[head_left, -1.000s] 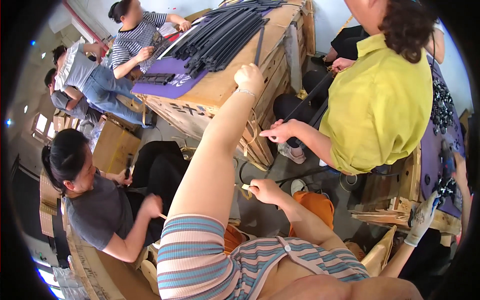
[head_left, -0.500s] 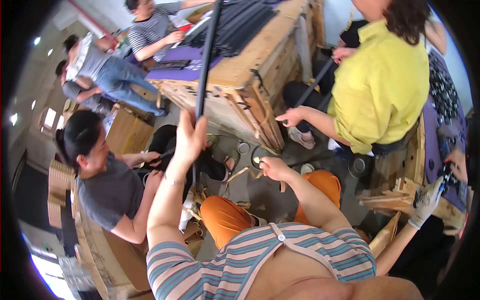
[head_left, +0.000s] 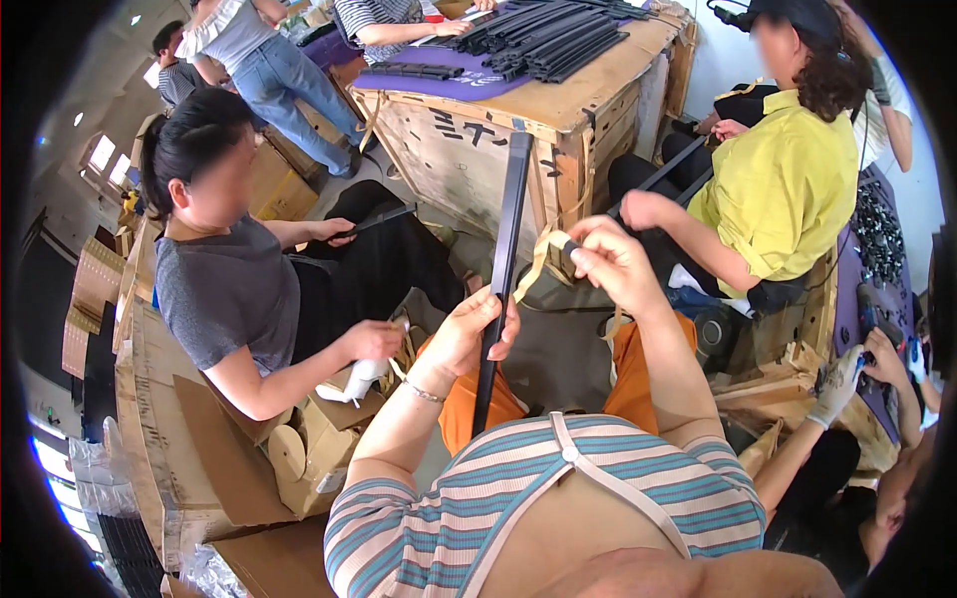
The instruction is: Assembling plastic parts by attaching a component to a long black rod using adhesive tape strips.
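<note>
My left hand (head_left: pixel 469 334) is closed around a long, narrow black bar (head_left: pixel 509 214), which stands nearly upright in front of me, its lower end between my knees. My right hand (head_left: pixel 613 261) pinches a thin cream-yellow strip of tape (head_left: pixel 539 267) just right of the bar. A small dark piece shows at the fingertips of that hand; I cannot make out what it is. From there the strip loops toward the bar near my left fingers. More of the strip dangles below my right hand.
A wooden crate table (head_left: pixel 469 140) ahead carries a pile of black strips (head_left: pixel 558 45) on a purple mat. To my left a seated person in grey (head_left: pixel 234 299) works beside a cardboard box (head_left: pixel 224 453). A person in yellow (head_left: pixel 783 189) sits at right, near another purple-covered table (head_left: pixel 847 269).
My left hand has come down and right with the bar, whose visible top is now lower. My right hand has risen from near my knee to beside the bar, with the strip in it.
</note>
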The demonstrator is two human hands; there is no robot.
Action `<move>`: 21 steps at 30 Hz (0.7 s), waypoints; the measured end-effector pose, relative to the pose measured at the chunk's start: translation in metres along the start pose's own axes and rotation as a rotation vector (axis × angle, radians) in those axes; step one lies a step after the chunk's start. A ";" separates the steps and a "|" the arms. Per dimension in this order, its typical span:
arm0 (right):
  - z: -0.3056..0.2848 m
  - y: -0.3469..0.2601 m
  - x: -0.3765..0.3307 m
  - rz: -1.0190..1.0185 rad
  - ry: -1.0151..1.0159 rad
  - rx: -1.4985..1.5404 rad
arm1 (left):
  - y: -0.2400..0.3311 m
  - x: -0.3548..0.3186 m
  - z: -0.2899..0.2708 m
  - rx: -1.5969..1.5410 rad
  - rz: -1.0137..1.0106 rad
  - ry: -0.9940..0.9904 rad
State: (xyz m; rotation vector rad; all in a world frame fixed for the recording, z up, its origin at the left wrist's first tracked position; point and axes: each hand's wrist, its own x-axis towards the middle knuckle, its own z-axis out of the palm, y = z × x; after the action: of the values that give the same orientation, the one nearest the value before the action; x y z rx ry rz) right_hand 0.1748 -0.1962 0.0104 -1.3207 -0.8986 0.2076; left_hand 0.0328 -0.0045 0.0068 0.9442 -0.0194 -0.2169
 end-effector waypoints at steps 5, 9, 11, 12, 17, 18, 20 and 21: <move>0.012 -0.047 -0.001 -0.105 -0.068 0.172 | -0.009 -0.010 0.011 0.138 0.069 0.098; 0.023 -0.051 0.000 -0.027 -0.064 0.223 | -0.006 -0.025 0.017 0.275 0.017 0.132; 0.022 -0.051 0.000 -0.033 -0.092 0.219 | -0.005 -0.033 0.020 0.293 0.021 0.153; 0.024 -0.051 -0.003 -0.032 -0.079 0.242 | -0.007 -0.037 0.018 0.291 0.043 0.143; 0.030 -0.051 -0.004 0.057 -0.161 0.419 | -0.006 -0.046 0.018 0.324 0.018 0.170; 0.031 -0.047 -0.004 0.033 -0.174 0.408 | -0.006 -0.047 0.018 0.340 0.025 0.163; 0.034 -0.047 -0.006 0.010 -0.172 0.412 | -0.005 -0.051 0.020 0.352 0.021 0.161; 0.035 -0.046 -0.006 0.009 -0.172 0.412 | -0.004 -0.052 0.021 0.360 0.020 0.159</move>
State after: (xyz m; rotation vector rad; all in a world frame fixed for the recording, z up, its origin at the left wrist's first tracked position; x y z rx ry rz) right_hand 0.1315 -0.1868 0.0482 -0.9333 -0.9355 0.4926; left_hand -0.0209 -0.0137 0.0195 1.3170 0.0807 -0.1202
